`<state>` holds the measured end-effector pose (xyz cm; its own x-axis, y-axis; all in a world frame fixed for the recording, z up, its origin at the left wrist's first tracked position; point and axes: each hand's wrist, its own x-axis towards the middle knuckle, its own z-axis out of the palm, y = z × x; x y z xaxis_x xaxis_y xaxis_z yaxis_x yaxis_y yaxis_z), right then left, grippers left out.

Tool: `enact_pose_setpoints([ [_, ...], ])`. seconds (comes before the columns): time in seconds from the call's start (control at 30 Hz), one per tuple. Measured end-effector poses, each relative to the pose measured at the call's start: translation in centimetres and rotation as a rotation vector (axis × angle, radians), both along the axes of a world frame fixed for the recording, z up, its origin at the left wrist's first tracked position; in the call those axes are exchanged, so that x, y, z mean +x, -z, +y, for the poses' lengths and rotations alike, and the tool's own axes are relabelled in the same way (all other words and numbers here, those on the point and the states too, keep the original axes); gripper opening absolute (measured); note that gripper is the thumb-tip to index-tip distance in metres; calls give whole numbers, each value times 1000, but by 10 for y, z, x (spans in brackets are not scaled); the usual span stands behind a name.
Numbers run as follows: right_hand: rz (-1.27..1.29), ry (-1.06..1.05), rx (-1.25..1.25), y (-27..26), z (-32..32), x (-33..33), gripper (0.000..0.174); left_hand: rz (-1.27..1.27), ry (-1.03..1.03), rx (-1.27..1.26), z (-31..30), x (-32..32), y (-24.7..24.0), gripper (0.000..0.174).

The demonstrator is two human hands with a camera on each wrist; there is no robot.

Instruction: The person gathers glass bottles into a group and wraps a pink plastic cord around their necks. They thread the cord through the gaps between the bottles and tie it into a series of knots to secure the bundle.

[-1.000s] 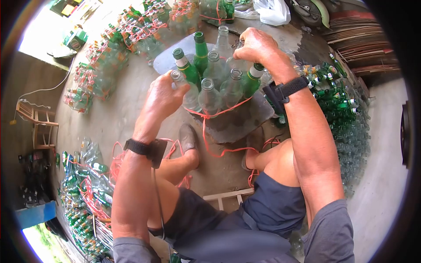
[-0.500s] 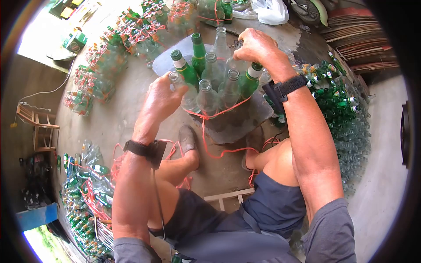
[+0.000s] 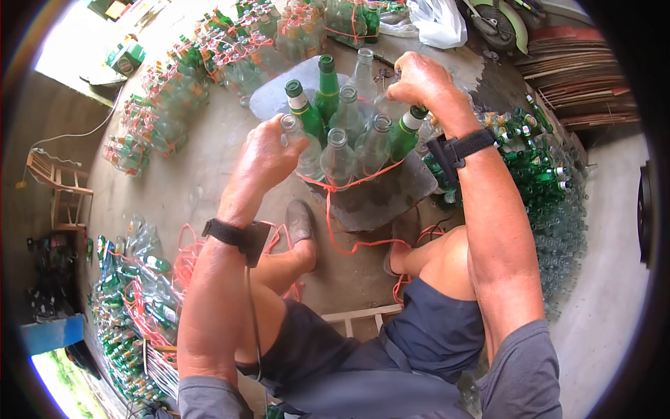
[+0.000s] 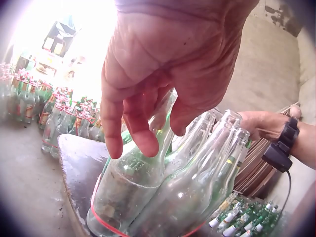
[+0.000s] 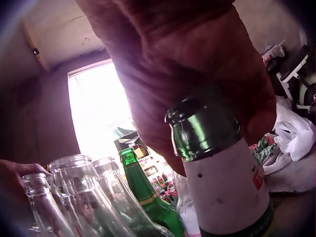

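Fingers (image 4: 142, 136) of the left hand (image 3: 266, 157) are drawn in narrowly round the neck of a near clear bottle (image 3: 310, 162); the right hand (image 3: 422, 80) appears to grip a far clear bottle (image 3: 389, 105) near its mouth, its fingertips largely hidden. Both belong to a cluster, with green bottles (image 3: 326, 89) among it, on the low table (image 3: 380, 204); red cord (image 3: 331, 188) runs low across its near side. Handling, as judged: the glass is rigid, smooth and breakable, slippery if wet; one bottle is probably light, the whole cluster considerably heavier. Slim necks suit steadying; for lifting, opposite outer bottles offer balanced holds, whereas the thin cord could slip.
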<state>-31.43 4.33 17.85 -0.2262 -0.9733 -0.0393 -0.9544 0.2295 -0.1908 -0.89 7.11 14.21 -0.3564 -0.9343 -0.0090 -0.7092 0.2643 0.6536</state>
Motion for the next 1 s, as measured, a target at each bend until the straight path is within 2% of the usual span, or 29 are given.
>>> enact_pose_setpoints([
  [0.43, -75, -66, -22, 5, 1, -8, 53, 35, 12, 13, 1, -2, -5, 25],
  [0.5, -118, -64, 2, 0, 5, -7, 56, 48, -23, 152, 3, -3, -14, 35],
  [0.63, -152, -61, 37, -3, 5, -9, 59, 73, -15, 150, 3, -2, -12, 35],
  [0.73, -65, -86, -109, -13, 9, -5, 57, 84, -6, 126, 2, 0, -6, 35],
  [0.8, -62, -158, -248, -28, 9, 0, 55, 57, 34, 21, 1, 0, -5, 29],
  [0.87, -138, -211, -215, -40, 11, 13, 52, 48, 32, 26, 2, 0, -7, 29],
  [0.93, -275, -285, -42, -48, 20, 34, 51, 34, 30, 30, 2, 0, -9, 30],
  [1.0, -207, -332, -129, -29, 23, 45, 49, 40, 25, 53, 2, -1, -9, 30],
])
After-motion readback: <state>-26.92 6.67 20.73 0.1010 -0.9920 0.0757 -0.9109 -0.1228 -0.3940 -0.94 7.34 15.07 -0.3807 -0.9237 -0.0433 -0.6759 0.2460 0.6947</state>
